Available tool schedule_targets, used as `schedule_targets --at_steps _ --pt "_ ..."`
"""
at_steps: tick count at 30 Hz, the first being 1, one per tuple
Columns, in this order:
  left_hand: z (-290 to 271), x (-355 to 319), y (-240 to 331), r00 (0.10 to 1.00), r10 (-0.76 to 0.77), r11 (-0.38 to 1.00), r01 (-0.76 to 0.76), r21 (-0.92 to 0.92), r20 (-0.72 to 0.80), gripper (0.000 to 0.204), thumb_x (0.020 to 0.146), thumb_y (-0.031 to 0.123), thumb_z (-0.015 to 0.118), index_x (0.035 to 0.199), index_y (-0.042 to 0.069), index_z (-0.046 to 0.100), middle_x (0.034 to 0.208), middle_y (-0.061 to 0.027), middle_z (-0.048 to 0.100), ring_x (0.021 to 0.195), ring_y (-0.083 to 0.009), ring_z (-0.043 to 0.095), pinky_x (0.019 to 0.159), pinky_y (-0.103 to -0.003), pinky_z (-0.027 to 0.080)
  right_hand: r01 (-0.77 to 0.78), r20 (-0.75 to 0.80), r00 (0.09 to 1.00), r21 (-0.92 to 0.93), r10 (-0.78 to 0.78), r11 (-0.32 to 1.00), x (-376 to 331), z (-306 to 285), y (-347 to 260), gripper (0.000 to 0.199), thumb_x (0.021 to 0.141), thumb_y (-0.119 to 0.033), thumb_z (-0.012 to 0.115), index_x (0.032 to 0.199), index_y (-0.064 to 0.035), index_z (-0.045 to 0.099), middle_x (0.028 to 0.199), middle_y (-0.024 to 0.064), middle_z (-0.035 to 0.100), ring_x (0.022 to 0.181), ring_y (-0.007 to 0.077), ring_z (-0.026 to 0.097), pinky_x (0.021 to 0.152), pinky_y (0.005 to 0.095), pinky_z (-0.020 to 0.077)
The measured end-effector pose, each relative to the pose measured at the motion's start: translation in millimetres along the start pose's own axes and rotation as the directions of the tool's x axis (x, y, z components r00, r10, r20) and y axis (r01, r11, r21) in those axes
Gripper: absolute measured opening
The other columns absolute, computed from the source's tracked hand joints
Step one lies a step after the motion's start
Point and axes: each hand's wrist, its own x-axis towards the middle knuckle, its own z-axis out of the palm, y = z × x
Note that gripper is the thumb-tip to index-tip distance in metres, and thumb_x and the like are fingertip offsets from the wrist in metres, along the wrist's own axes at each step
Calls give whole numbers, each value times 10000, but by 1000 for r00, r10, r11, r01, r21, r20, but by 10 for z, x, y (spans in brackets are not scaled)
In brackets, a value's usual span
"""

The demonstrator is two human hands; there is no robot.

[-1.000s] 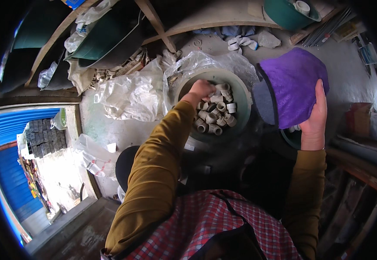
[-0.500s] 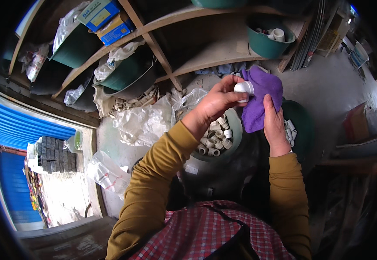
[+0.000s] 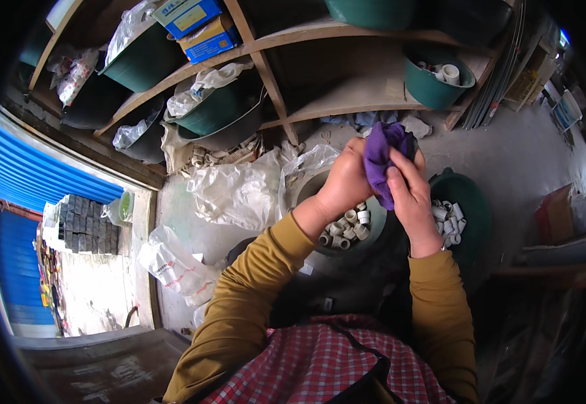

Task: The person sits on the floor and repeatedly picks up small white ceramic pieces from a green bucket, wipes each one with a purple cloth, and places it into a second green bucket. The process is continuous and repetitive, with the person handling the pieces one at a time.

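Note:
A purple cloth [image 3: 382,156] is bunched between my two hands, above a bucket of pale plastic pipe fittings [image 3: 351,226]. My right hand [image 3: 411,195] is closed on it, thumb and fingers pressing into its folds. At the cloth's left edge, my left hand [image 3: 345,176] is closed, its fingertips mostly covered. The white pipe fitting it held a moment earlier is hidden by the cloth and the hands. To the right, below my right hand, a green tub [image 3: 476,202] holds more white fittings [image 3: 449,222].
Wooden shelving [image 3: 337,111] runs along the far side, bearing a green bucket with fittings [image 3: 439,82], blue boxes [image 3: 205,37] and bag-lined tubs [image 3: 215,111]. Clear plastic sheeting [image 3: 236,195] and a plastic bag [image 3: 175,262] lie on the floor. A doorway opens at the left.
The cloth has gone from spread out to bunched, and now covers the white fitting. My hands have come closer together, the right one moving left and gripping the cloth. The view has shifted slightly.

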Motion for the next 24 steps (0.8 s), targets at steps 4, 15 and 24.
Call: schedule_targets --at_steps 4,15,24 --pt "-60 -31 -40 990 141 962 -133 238 -16 511 530 143 717 964 -27 507 880 -193 540 782 -367 539 672 -384 483 -285 -24 947 390 319 876 122 250 17 393 863 -119 500 1240 -26 439 1206 125 457 1094 206 459 926 295 359" --pt "-108 -59 -257 999 19 984 -24 179 34 706 480 273 821 1045 -1 500 930 -148 543 827 -333 559 716 -355 471 -457 196 761 839 618 296 180 429 371 331 905 -217 447 1142 8 500 1103 86 558 996 167 545 867 300 446" --pt "-80 64 -233 944 -327 754 291 -589 48 623 635 164 789 1126 1 441 986 -47 539 886 -136 535 787 -266 450 -652 349 614 731 708 204 -25 331 409 346 898 -186 458 1168 29 476 1099 109 552 939 180 577 828 292 473"
